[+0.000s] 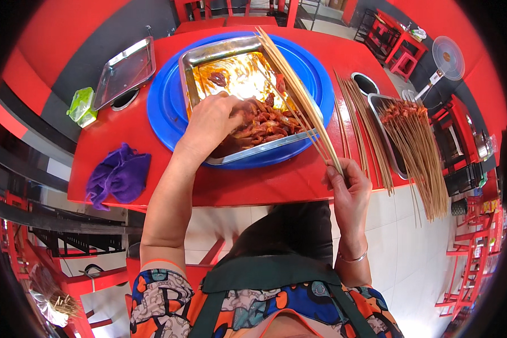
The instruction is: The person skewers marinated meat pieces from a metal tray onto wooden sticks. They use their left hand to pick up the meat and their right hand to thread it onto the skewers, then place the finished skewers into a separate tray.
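Observation:
My right hand (348,181) grips a bundle of bamboo skewers (302,97) near their lower ends. They slant up and left across the right side of a steel tray (253,151). Near the upper part of the bundle sits a red piece of meat (280,83); whether it is threaded on a skewer is unclear. Inside the tray, my left hand (213,120) touches a heap of sauced, sliced raw meat (266,122). Its fingertips are partly hidden, so I cannot tell whether they pinch a slice. One loose slice (217,79) lies farther back in orange, oily marinade.
Under the tray is a round blue plastic lid (162,101) on the red table (173,186). Loose skewers (363,126) lie to the right, beside a tray (391,145) of loaded meat skewers (418,156). At left are a purple cloth (120,175), an upright tray (126,72) and a green-and-clear package (82,105).

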### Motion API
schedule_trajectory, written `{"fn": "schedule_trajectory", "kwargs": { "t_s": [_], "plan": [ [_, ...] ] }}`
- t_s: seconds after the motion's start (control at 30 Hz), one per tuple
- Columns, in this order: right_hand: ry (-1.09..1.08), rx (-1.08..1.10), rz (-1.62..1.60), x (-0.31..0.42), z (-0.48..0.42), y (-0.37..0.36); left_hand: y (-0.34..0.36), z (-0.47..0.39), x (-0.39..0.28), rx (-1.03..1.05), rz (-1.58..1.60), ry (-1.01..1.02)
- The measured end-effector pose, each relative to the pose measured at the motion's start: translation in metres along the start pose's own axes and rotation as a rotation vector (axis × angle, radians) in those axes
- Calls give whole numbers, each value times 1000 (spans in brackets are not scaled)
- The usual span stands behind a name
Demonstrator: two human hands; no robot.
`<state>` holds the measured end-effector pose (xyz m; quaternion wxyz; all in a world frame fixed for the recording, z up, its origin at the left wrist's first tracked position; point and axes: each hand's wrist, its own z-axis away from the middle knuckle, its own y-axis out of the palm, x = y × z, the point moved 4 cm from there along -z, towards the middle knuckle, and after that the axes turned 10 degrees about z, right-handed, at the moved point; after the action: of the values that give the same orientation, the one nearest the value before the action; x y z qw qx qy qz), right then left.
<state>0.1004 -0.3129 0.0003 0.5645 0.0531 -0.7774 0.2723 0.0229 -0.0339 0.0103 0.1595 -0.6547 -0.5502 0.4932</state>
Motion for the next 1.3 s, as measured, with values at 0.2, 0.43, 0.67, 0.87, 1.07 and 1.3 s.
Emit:
{"fn": "schedule_trajectory", "kwargs": {
  "t_s": [0.2, 0.43, 0.67, 0.87, 1.07, 1.3],
  "plan": [
    [-2, 22, -21, -5, 1, -1, 0, -5, 10, -27, 137, -112],
    [26, 19, -7, -4, 3, -3, -1, -6, 20, -60, 383, -214],
    [24, 35, 25, 0, 6, -4, 1, -4, 1, -96, 98, -34],
    [-16, 31, 63, 1, 9, -4, -3, -2, 17, -155, 92, -91],
    [-52, 60, 103, 6, 14, -5, -13, -4, 44, -233, 743, -359],
    [-79, 81, 174, 6, 17, -4, -11, -5, 47, -306, 1181, -466]
  ]
}}
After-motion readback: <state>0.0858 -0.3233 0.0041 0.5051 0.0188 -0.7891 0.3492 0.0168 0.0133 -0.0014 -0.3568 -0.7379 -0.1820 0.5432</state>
